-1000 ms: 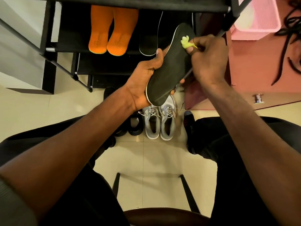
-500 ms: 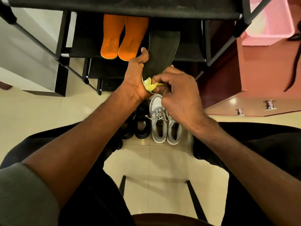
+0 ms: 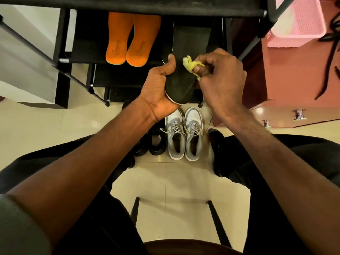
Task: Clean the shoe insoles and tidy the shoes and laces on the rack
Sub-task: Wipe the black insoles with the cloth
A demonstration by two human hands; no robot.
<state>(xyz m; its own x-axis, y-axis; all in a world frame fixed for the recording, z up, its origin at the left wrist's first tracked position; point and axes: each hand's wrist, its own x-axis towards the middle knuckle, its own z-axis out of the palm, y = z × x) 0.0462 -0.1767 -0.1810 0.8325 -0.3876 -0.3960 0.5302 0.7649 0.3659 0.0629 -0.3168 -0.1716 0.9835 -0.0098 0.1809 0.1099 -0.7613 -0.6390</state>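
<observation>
Black insole [image 3: 181, 83] gripped at centre frame, heel end cupped in left hand [image 3: 160, 89], thumb laid along its near edge. Right hand [image 3: 219, 80] at 3 o'clock of it, pinching a yellow cloth [image 3: 190, 64] against the upper surface. Judged as mid-wipe on this insole, cleaning step not yet finished. Next move likely calls for dragging the cloth along the length with firm support from below, then setting the insole on the rack [image 3: 77, 60] shelf.

Orange insoles [image 3: 132, 41] already lying side by side on that shelf at 11 o'clock of the hands. Grey shoes [image 3: 184, 133] on the floor at 6 o'clock, laces tied; black shoes [image 3: 154, 142] just beside them at 9 o'clock, mostly covered by the left forearm. Toe end of the black insole lost against the dark shelf. Possibly a second black insole beneath it, cannot tell. Black laces [image 3: 331, 43] at 2 o'clock, cut off by the frame edge. Pink basket [image 3: 301, 24] contents unclear.
</observation>
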